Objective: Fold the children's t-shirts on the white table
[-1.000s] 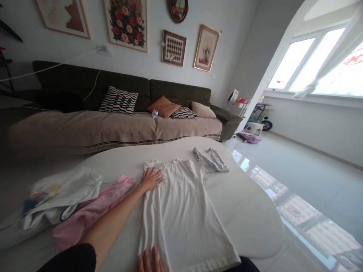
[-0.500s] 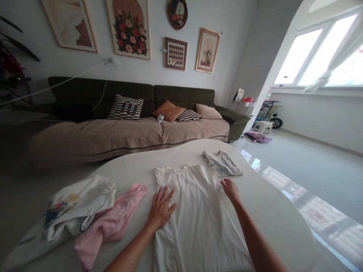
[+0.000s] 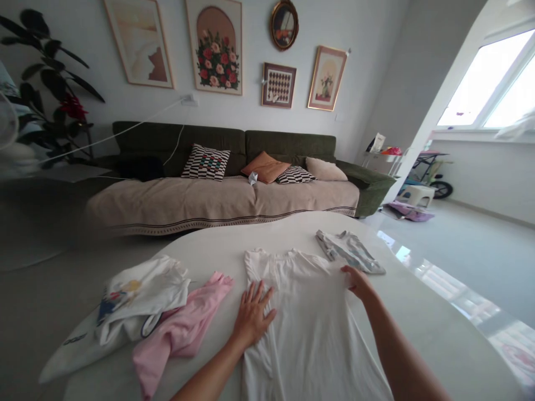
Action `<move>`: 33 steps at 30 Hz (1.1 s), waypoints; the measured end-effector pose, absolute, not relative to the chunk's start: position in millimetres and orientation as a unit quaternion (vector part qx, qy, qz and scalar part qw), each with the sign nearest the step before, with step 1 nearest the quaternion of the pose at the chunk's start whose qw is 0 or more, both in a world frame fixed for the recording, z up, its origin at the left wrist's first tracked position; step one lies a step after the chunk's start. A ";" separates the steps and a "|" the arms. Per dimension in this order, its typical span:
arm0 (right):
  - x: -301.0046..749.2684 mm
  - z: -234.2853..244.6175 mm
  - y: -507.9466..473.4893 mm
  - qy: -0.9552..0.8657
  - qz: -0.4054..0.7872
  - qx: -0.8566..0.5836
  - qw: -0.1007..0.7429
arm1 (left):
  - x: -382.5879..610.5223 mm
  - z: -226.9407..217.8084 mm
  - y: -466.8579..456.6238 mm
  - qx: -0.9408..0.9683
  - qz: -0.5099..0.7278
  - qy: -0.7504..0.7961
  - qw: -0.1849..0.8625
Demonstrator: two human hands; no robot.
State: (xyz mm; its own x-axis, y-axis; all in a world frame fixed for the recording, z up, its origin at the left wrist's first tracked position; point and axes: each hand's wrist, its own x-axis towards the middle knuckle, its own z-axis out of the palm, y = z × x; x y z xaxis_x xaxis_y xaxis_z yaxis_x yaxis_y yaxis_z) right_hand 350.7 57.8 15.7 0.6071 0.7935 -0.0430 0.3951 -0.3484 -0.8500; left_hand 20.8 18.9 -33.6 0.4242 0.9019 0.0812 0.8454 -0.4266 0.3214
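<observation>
A white shirt (image 3: 309,328) lies spread on the white table, its neckline toward the sofa and its lower end running out of the bottom of the view. My left hand (image 3: 253,318) rests flat on the shirt's left side with fingers spread. At the right shoulder edge, my right hand (image 3: 358,282) pinches the fabric between thumb and fingers. Just beyond that hand sits a folded grey-and-white garment (image 3: 351,250). To the left of my left hand are a crumpled pink garment (image 3: 188,323) and a white garment with a coloured print (image 3: 144,292), the two partly overlapping.
The white table (image 3: 422,328) has a curved edge. Behind it stands a green sofa (image 3: 288,146) with a beige cover and several cushions. A plant (image 3: 54,83) is at the far left. On the floor at right are a white stool (image 3: 418,195) and a purple item (image 3: 409,211).
The view has turned left, so everything sits farther right in the frame. My right hand has closed on the shirt's right shoulder edge, which now extends farther out. The left hand stays flat.
</observation>
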 end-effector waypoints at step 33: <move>181.0 16.1 45.3 -0.664 0.112 -0.727 0.136 | 20.4 -31.5 17.1 0.835 0.116 0.526 0.113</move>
